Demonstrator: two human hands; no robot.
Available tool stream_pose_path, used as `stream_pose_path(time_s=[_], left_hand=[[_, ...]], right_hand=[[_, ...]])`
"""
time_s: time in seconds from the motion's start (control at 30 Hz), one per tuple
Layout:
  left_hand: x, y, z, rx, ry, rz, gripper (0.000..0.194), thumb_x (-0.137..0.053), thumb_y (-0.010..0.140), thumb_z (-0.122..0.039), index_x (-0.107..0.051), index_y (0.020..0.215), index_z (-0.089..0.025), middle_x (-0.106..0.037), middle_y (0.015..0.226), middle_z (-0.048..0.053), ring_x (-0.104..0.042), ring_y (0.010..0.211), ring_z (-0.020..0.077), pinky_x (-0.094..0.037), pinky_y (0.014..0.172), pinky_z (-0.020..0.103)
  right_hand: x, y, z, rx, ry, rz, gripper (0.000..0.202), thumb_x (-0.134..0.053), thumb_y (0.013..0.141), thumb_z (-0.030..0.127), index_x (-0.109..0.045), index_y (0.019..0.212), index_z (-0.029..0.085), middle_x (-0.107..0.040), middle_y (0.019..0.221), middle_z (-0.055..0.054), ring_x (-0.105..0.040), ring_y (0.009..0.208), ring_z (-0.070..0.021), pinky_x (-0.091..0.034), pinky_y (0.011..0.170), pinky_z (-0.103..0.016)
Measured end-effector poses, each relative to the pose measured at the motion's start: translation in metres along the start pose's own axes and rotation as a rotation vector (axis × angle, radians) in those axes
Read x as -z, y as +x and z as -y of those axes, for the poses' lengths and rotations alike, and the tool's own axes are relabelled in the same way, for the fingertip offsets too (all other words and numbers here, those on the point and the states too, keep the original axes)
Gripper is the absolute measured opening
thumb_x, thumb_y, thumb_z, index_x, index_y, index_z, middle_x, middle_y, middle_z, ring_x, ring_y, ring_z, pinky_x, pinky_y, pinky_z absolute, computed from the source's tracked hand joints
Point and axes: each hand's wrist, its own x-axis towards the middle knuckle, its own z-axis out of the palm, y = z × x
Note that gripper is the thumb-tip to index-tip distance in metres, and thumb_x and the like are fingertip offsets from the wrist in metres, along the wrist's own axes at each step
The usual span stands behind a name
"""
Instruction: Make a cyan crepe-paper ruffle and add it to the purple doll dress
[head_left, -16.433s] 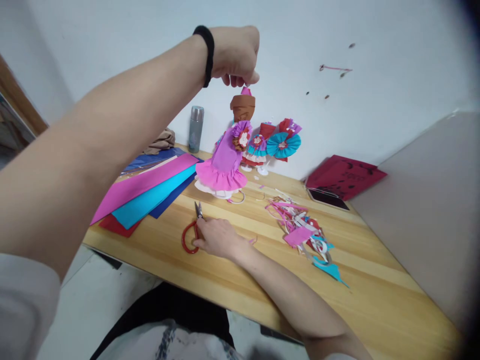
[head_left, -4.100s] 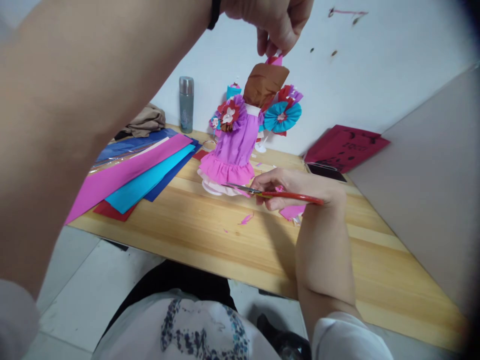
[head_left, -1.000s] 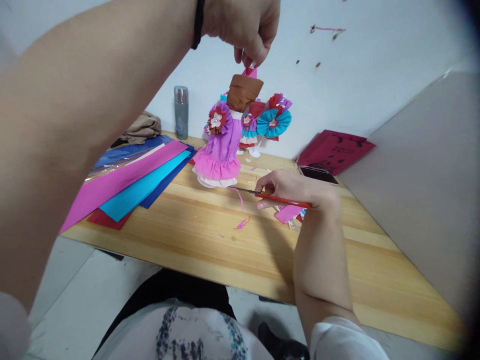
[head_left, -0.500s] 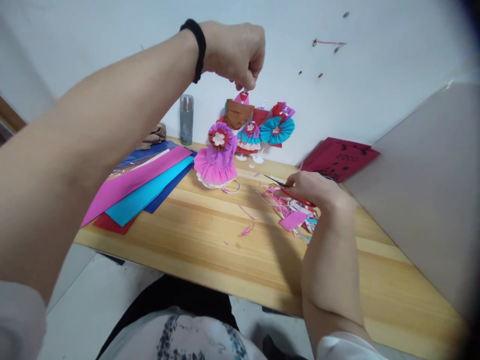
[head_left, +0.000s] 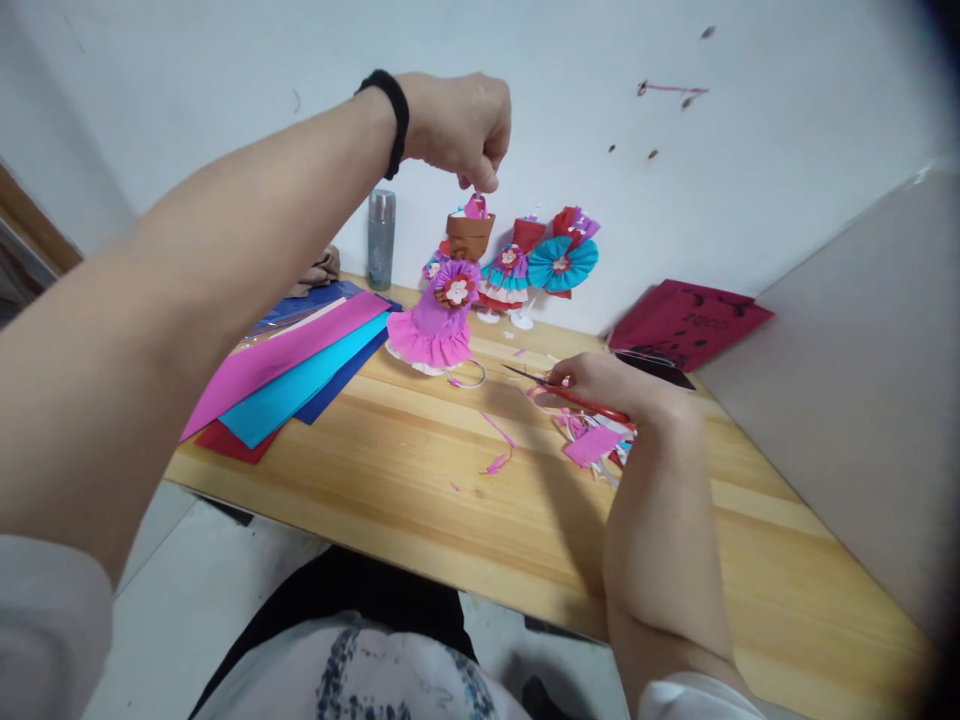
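Observation:
My left hand (head_left: 461,125), with a black band on its wrist, is closed in a pinch at the top of a small doll-sized paper dress (head_left: 433,325). The dress has a brown top, a purple and pink ruffled skirt and a rosette with a white flower. I cannot tell whether its bottom rests on the table. Lower to the right, my right hand (head_left: 600,385) is closed around red-handled scissors (head_left: 532,377), their tips pointing left. Beneath that hand lies a heap of paper scraps (head_left: 596,445). A thin white ring (head_left: 472,374) lies beside the skirt.
More small paper dresses (head_left: 508,270) stand near the wall, one with a blue rosette (head_left: 562,266). A grey bottle (head_left: 381,240) is behind. Pink, blue and red paper sheets (head_left: 292,370) fan across the left. A dark red folder (head_left: 690,325) leans at the right.
The scissors and my right hand have moved left toward the dress. The dress has turned, so its flower faces me more. My left hand still pinches its top; the view has shifted slightly.

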Motion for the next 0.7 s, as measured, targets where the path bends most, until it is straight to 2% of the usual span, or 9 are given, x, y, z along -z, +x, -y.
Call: stream_pose_path(time_s=[0.1, 0.2, 0.27, 0.33, 0.4, 0.47, 0.53, 0.6, 0.7], left_hand=[[-0.003, -0.001, 0.005, -0.002, -0.018, 0.0, 0.01, -0.069, 0.075, -0.022, -0.073, 0.066, -0.023, -0.063, 0.058, -0.002, -0.052, 0.06, 0.0126, -0.039, 0.06, 0.03], [-0.007, -0.004, 0.009, 0.002, -0.039, 0.004, 0.008, -0.07, 0.074, -0.019, -0.074, 0.067, -0.02, -0.061, 0.058, -0.002, -0.052, 0.06, 0.0126, -0.038, 0.058, 0.029], [-0.009, -0.006, 0.012, 0.012, -0.042, 0.009, 0.008, -0.07, 0.075, -0.019, -0.075, 0.069, -0.019, -0.062, 0.059, -0.002, -0.052, 0.06, 0.0128, -0.038, 0.058, 0.029], [-0.011, -0.009, 0.016, 0.023, -0.04, 0.005, 0.007, -0.07, 0.075, -0.02, -0.077, 0.073, -0.019, -0.064, 0.061, -0.001, -0.053, 0.061, 0.0127, -0.038, 0.058, 0.029], [-0.013, -0.012, 0.02, 0.04, -0.034, -0.012, 0.008, -0.069, 0.075, -0.019, -0.077, 0.075, -0.019, -0.066, 0.063, -0.001, -0.052, 0.061, 0.0123, -0.038, 0.058, 0.028], [-0.017, -0.013, 0.024, 0.056, -0.03, -0.031, 0.009, -0.069, 0.074, -0.02, -0.077, 0.075, -0.019, -0.066, 0.063, -0.001, -0.051, 0.06, 0.012, -0.038, 0.058, 0.028], [-0.022, -0.013, 0.03, 0.065, -0.03, -0.05, 0.01, -0.068, 0.072, -0.021, -0.077, 0.074, -0.019, -0.066, 0.062, -0.001, -0.052, 0.06, 0.0121, -0.04, 0.059, 0.028], [-0.027, -0.011, 0.036, 0.065, -0.033, -0.056, 0.01, -0.066, 0.072, -0.024, -0.076, 0.073, -0.022, -0.068, 0.064, -0.001, -0.053, 0.061, 0.0125, -0.042, 0.061, 0.029], [-0.036, -0.006, 0.045, 0.073, -0.034, -0.043, 0.013, -0.063, 0.071, -0.031, -0.075, 0.071, -0.027, -0.072, 0.067, -0.001, -0.053, 0.063, 0.014, -0.045, 0.065, 0.032]], right_hand=[[-0.004, 0.004, 0.001, -0.056, -0.027, 0.025, 0.038, -0.061, 0.084, 0.052, -0.076, 0.093, 0.019, -0.075, 0.088, -0.01, -0.067, 0.077, -0.0223, -0.045, 0.065, -0.029], [-0.008, 0.008, 0.014, 0.036, -0.027, 0.06, 0.037, -0.062, 0.083, 0.052, -0.076, 0.093, 0.019, -0.076, 0.091, -0.011, -0.067, 0.079, -0.0217, -0.044, 0.065, -0.028], [-0.012, 0.013, 0.029, 0.149, 0.015, 0.157, 0.032, -0.063, 0.084, 0.048, -0.074, 0.09, 0.019, -0.075, 0.085, -0.009, -0.067, 0.074, -0.0196, -0.044, 0.064, -0.027], [-0.02, 0.019, 0.048, 0.259, 0.116, 0.327, 0.031, -0.061, 0.086, 0.046, -0.072, 0.088, 0.018, -0.072, 0.072, -0.005, -0.065, 0.066, -0.0169, -0.044, 0.063, -0.025], [-0.031, 0.025, 0.069, 0.375, 0.125, 0.404, 0.03, -0.063, 0.086, 0.046, -0.071, 0.086, 0.017, -0.069, 0.067, -0.003, -0.063, 0.065, -0.0156, -0.043, 0.062, -0.024], [-0.043, 0.029, 0.09, 0.423, 0.053, 0.347, 0.03, -0.069, 0.082, 0.046, -0.071, 0.091, 0.017, -0.074, 0.082, -0.005, -0.065, 0.074, -0.017, -0.041, 0.062, -0.024], [-0.056, 0.029, 0.109, 0.376, -0.006, 0.22, 0.031, -0.069, 0.082, 0.042, -0.071, 0.1, 0.017, -0.075, 0.096, -0.009, -0.068, 0.086, -0.0222, -0.04, 0.063, -0.026], [-0.067, 0.027, 0.123, 0.358, -0.014, 0.161, 0.032, -0.064, 0.082, 0.032, -0.069, 0.111, 0.018, -0.075, 0.104, -0.012, -0.07, 0.092, -0.0258, -0.04, 0.063, -0.028], [-0.078, 0.024, 0.136, 0.385, -0.03, 0.116, 0.046, -0.06, 0.077, 0.018, -0.063, 0.123, 0.015, -0.073, 0.11, -0.014, -0.071, 0.096, -0.0279, -0.043, 0.066, -0.03]])
